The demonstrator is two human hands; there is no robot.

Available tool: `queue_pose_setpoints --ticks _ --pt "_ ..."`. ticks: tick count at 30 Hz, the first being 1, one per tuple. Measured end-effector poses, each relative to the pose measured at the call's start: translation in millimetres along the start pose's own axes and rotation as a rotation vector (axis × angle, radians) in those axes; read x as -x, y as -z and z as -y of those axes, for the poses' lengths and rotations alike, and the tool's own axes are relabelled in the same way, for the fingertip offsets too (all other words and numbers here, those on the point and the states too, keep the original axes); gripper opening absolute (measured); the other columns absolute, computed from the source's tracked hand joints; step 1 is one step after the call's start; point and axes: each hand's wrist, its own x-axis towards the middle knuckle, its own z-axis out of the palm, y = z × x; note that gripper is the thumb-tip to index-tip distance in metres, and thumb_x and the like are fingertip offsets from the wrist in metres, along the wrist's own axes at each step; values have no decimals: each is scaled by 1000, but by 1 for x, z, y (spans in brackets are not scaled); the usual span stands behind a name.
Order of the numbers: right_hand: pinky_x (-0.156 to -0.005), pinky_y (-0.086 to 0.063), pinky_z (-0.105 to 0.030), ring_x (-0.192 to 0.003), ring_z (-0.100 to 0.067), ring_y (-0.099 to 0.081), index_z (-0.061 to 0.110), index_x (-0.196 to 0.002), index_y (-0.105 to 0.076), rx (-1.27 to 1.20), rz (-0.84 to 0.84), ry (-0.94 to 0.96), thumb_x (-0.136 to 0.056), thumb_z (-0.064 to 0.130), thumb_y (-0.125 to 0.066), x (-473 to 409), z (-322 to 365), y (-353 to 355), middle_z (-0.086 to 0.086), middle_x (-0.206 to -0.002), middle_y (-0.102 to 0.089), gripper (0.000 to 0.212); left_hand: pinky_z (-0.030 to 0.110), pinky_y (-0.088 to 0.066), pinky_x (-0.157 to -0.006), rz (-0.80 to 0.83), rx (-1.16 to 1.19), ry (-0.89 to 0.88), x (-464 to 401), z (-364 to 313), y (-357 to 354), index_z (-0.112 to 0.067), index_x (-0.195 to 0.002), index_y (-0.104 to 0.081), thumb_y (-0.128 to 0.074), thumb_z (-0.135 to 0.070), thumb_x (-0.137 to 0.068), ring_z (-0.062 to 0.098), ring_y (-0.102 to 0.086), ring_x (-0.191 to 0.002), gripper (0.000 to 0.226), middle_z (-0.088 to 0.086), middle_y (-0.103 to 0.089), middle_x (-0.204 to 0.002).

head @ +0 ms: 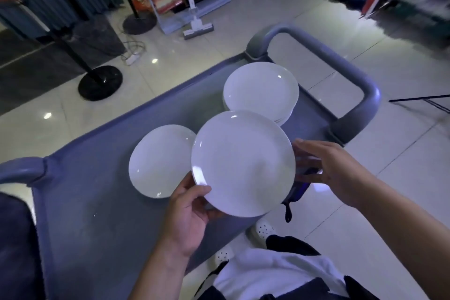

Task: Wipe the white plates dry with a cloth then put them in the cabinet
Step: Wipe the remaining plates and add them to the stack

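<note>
While left hand (pixel 192 212) pinches raised plate (pixel 243 163) | right hand (pixel 328 165) spread wide beside rim

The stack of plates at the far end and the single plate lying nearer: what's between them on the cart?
In the head view, the held plate, gripped by the left hand, hovers there, hiding the cart beneath.

No text, label or number is legible.

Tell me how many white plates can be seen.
3 tops show: one held in the left hand, one plate lying alone on the cart, one topping a stack hiding more beneath.
</note>
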Motion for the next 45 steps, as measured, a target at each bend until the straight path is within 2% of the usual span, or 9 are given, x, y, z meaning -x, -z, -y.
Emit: queue_pose_setpoints --ticks 3,5,10,20,27,31,34,37,45 --pt "-75 -60 -40 -69 -19 -68 3 -105 -74 -50 -37 -33 -97 26 -62 3 8 6 -8 -88 -72 28 35 -36 -64 17 -25 -8 -10 -3 -7 -19 -114 -75 -64 -4 -75 21 -42 -71 44 11 -65 -104" --pt "-80 -59 -44 -70 -21 -65 -2 -106 -72 -97 -63 -50 -95 22 -64 -1 11 12 -9 -86 -67 28 38 -50 -65 18 -106 -38 -16 -7 -14 -19 -123 -69 -60 2 -87 20 -60 -71 43 5 -72 -110" --pt "-79 -58 -43 -71 -24 -69 1 -101 -73 -131 -119 -18 -94 21 -67 -32 32 24 -7 -76 -70 21 55 -62 -80 8 -348 -69 -49 -25 -40 -20 -127 -68 -55 3 -97 30 -66 -118 39 5 -72 -124" --pt "-97 -44 -36 -116 -22 -58 19 -134 -60 -202 -177 262 -89 11 -69 -145 67 38 -5 -127 -63 46 23 -55 -60 -167 -610 -117 -159 -37 -99 -18 -127 -65 -58 1 -98 19 -71 -84 36 -1 -71 -102" --pt "-91 -46 -32 -117 -20 -59 25 -138 -51 -129 -79 335 -91 7 -68 -167 58 38 9 -119 -61 53 31 -55 -66 -281 -816 -142 -190 -21 -106 -28 -132 -57 -54 -9 -99 17 -62 -81 38 -3 -69 -108" --pt "-115 -34 -37 -142 -16 -37 39 -148 -40 169 -48 383 -90 16 -69 -170 39 35 11 -155 -38 69 29 -45 -70 -356 -1029 -170 -191 -14 -106 -29 -128 -55 -55 -20 -98 14 -55 -82 31 -2 -52 -105" --pt "-109 -26 -28 -151 -16 -19 38 -156 -24 352 -5 414 -90 15 -70 -168 34 31 13 -167 -6 84 30 -42 -90 -365 -990 -153 -192 -11 -105 -28 -139 -49 -53 -16 -100 14 -54 -102 41 -4 -39 -132" --pt "-103 -29 -26 -152 -16 -14 40 -158 -13 398 53 420 -89 13 -69 -167 31 27 16 -166 11 92 40 -44 -110 -322 -874 -106 -192 -9 -103 -40 -144 -45 -51 -19 -96 12 -54 -123 52 -16 -55 -137" --pt "-113 -29 -40 -151 -14 -16 52 -154 -7 323 59 408 -86 18 -72 -171 31 24 21 -166 6 100 41 -41 -115 -277 -775 -94 -190 -6 -97 -44 -148 -40 -47 -20 -98 8 -52 -129 56 -21 -58 -136"
